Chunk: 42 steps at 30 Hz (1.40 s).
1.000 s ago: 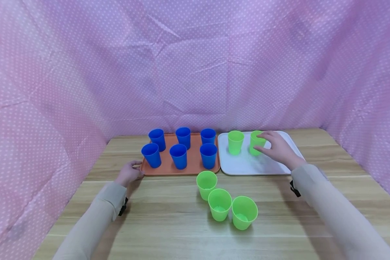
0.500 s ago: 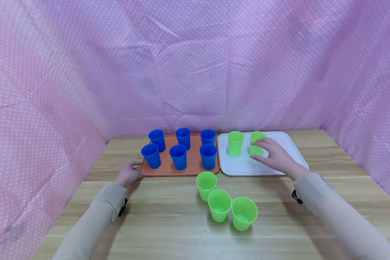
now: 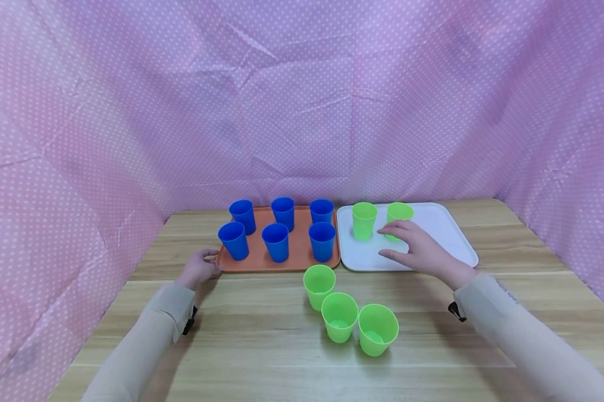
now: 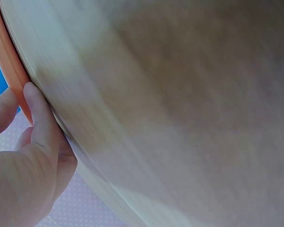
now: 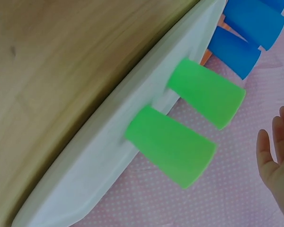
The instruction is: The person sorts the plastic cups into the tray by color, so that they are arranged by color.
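Observation:
My left hand (image 3: 199, 269) is at the near left corner of an orange tray (image 3: 296, 245). In the left wrist view, its thumb and index finger (image 4: 40, 111) pinch the tray's rim. Several blue cups (image 3: 276, 243) stand upright on that tray in two rows. Over the white tray (image 3: 445, 240), my right hand (image 3: 422, 251) hovers with thumb and fingers spread apart and nothing between them. Behind its fingers stands a green cup (image 3: 399, 210), partly hidden in the head view. Another green cup (image 3: 364, 221) stands left of it on the same tray.
Three more green cups stand upright on the wooden table (image 3: 261, 352) in front of the trays: one (image 3: 319, 286) near the orange tray, one (image 3: 339, 317) in the middle, one (image 3: 378, 329) to the right. A pink dotted cloth (image 3: 302, 111) hangs behind and at the sides.
My right hand has moved left and toward me, away from the right green cup on the white tray. The left hand stays at the orange tray's corner, and the cups keep their places.

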### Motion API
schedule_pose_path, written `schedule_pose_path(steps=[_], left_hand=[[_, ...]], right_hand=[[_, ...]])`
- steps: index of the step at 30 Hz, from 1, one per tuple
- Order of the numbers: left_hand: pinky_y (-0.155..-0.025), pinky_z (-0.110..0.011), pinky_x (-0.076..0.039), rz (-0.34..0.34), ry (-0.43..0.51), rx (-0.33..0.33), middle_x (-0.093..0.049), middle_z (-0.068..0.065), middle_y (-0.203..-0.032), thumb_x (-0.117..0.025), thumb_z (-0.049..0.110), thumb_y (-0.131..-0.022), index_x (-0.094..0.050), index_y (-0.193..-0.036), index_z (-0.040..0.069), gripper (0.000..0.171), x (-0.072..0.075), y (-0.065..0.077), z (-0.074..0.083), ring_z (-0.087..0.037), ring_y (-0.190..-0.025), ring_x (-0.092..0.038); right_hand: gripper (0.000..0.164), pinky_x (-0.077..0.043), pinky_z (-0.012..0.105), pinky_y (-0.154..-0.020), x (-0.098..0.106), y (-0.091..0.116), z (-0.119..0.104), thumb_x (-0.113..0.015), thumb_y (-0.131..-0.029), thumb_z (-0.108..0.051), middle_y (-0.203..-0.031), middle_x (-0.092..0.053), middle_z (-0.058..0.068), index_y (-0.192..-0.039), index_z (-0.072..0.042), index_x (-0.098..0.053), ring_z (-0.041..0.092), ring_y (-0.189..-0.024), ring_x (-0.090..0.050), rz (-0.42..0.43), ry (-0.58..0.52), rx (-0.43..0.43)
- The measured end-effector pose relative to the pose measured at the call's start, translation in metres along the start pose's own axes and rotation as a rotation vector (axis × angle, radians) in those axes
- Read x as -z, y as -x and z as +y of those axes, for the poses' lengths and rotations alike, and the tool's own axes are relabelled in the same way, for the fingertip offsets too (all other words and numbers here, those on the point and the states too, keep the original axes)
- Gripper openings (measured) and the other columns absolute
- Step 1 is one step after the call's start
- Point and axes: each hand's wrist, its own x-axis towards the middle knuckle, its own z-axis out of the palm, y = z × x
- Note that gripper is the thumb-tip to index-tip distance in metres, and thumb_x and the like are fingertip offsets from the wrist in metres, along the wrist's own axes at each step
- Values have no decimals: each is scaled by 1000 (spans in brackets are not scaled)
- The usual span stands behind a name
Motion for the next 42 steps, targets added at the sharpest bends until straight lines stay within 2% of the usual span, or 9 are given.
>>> schedule_pose_path(steps=[14,20,25,28,33,42], left_hand=[[-95,-46,-46,15,3,-5,-49,-32,-128,-56,-6,-85,-40,-135,-10,53,-2,3,-1,-39,-114,-51],[-93,-43,-48,15,19,0,-50,-32,-127,-56,-7,-85,-40,-135,-10,53,-4,5,-2,-38,-113,-52],[-90,-40,-49,23,8,-15,-50,-32,-126,-56,-6,-84,-41,-134,-10,53,-5,5,-3,-38,-113,-52],[-92,-42,-48,26,1,-19,-50,-33,-127,-57,-6,-84,-41,-134,-10,53,-6,6,-3,-39,-114,-51],[-93,-45,-47,33,-5,-15,-50,-32,-126,-57,-4,-85,-41,-135,-9,52,-6,7,-3,-40,-113,-51],[-94,-46,-46,36,-7,-3,-50,-32,-126,-57,-4,-86,-40,-135,-9,53,-8,12,-2,-39,-113,-51]], right_hand=[[44,-42,42,-92,3,11,-28,-78,-75,-15,-112,-61,9,-115,-5,-64,27,-107,-54,-33,0,99],[43,-44,36,-89,2,18,-35,-78,-76,-17,-112,-60,6,-115,-7,-64,22,-105,-53,-39,-6,188],[44,-43,35,-88,1,24,-39,-77,-77,-18,-114,-59,6,-117,-7,-63,21,-106,-52,-44,-13,251],[46,-44,35,-88,1,28,-43,-76,-79,-23,-116,-58,6,-120,-8,-62,20,-108,-51,-61,-28,281],[51,-45,36,-90,3,37,-51,-73,-81,-36,-121,-56,5,-124,-12,-59,19,-111,-51,-118,-28,282],[60,-46,33,-91,4,51,-63,-72,-81,-42,-128,-51,8,-131,-13,-54,20,-115,-49,-173,-5,324]])
